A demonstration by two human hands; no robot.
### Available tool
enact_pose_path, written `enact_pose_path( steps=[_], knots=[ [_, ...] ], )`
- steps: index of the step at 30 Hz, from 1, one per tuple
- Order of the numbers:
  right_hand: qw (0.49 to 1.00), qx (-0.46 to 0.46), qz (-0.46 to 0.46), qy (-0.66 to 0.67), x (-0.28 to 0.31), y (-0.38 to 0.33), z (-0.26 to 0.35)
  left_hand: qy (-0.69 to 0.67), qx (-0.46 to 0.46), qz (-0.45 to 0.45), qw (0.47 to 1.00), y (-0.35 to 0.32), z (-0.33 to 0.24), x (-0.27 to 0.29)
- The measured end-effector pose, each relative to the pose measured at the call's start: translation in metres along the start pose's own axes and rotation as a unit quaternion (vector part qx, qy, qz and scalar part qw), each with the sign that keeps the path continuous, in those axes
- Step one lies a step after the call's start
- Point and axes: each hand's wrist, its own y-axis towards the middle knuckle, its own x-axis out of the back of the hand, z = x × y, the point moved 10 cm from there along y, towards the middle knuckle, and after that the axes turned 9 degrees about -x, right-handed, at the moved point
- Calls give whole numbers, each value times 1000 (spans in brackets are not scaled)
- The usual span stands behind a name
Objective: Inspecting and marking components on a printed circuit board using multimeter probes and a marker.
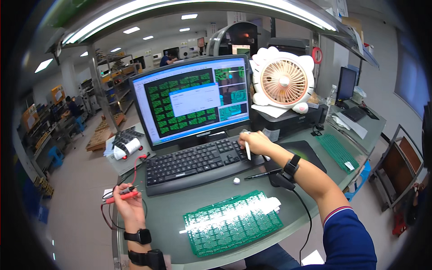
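While left hand (128, 203) grip pinches 2 slim probes (123, 194), right hand (255, 142) pinches white pen (247, 151) over black keyboard (193, 164).

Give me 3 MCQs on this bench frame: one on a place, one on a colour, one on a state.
1. Where does the green circuit board panel lie?
A. on the desk in front of the keyboard
B. on top of the monitor
C. on the floor

2. What colour is the probe in the left hand?
A. blue
B. red
C. yellow

3. What state is the monitor in?
A. dark, switched off
B. lit, with a pale dialog box over green board images
C. turned face down

Answers:
1 A: the panel rests flat on the desk between the keyboard and the person.
2 B: the probe pinched in the left hand is red, with a red lead trailing off it.
3 B: the screen glows, a pale window over rows of green boards.
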Motion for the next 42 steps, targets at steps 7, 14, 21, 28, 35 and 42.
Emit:
enact_pose_path(
  steps=[7, 14, 21, 28, 35, 42],
  knots=[
    [988, -135, -73, 23, 51, -23, -15, 17, -3, -8, 1000, -8, -6, -9],
    [957, -115, 43, 263, 33, -59, -29, -27, 36, 101, 994, -20, 8, -43],
    [940, -77, -10, 332, 44, -78, -27, 61, 109, 298, 946, -63, 43, -124],
    [934, -96, -13, 345, 46, -80, -36, 334, 81, 422, 839, -79, 91, -136],
    [956, 126, 111, 241, 66, -117, 94, 391, 42, 459, 796, -78, 101, -129],
    [920, 328, 203, -64, 18, -232, 201, 390, 34, 438, 809, -70, 102, -123]
  ],
)
